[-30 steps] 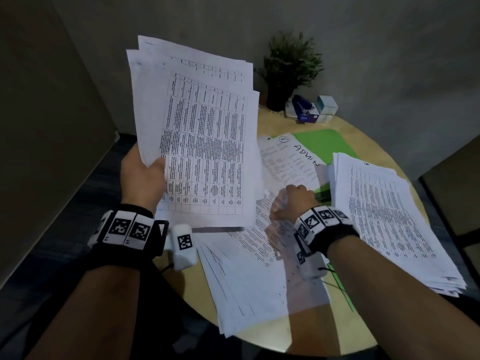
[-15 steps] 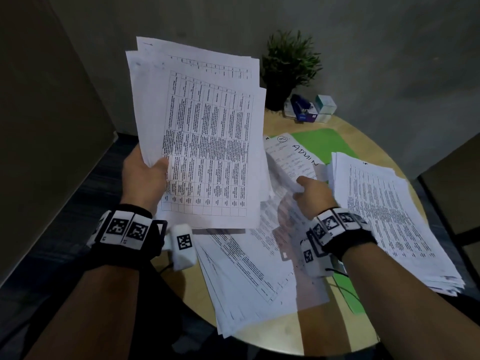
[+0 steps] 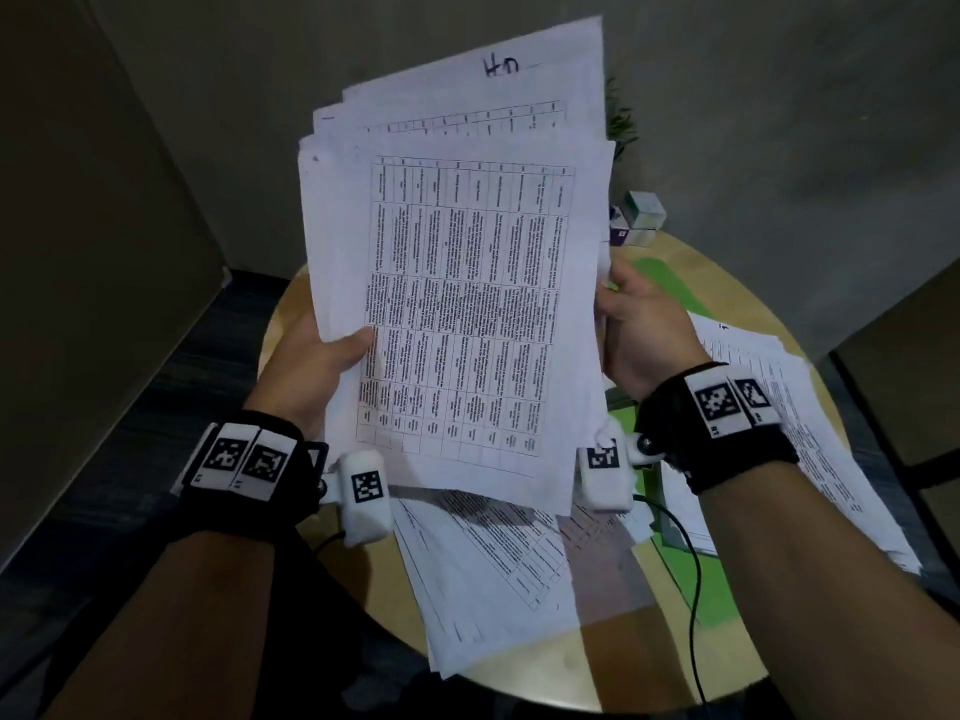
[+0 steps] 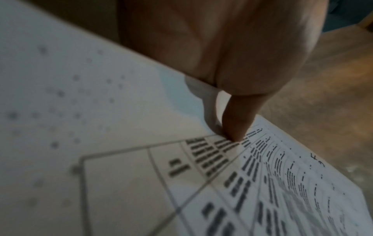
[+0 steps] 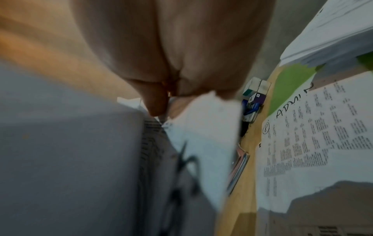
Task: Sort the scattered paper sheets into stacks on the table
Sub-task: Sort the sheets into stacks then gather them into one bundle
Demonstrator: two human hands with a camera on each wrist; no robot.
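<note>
The left hand (image 3: 306, 363) and right hand (image 3: 641, 330) each grip a side edge of the sheaf of papers (image 3: 462, 304). It stands upright between them, long axis vertical, printed face toward the person, above the bench (image 3: 748, 283).

Grey plastered wall (image 3: 753, 96) stands behind a round, light wooden table (image 3: 769, 314). Dark panel (image 3: 93, 252) runs along the left. Dark carpeted floor (image 3: 171, 407) lies below. Small boxes (image 3: 641, 215) sit at the table's far edge. Lighting is dim.

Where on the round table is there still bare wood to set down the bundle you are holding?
Bare wood shows on the table's near edge, between the loose sheets and the green folder, and at the far right rim past the right stack. The middle is crowded. The bundle hides the rest.
</note>
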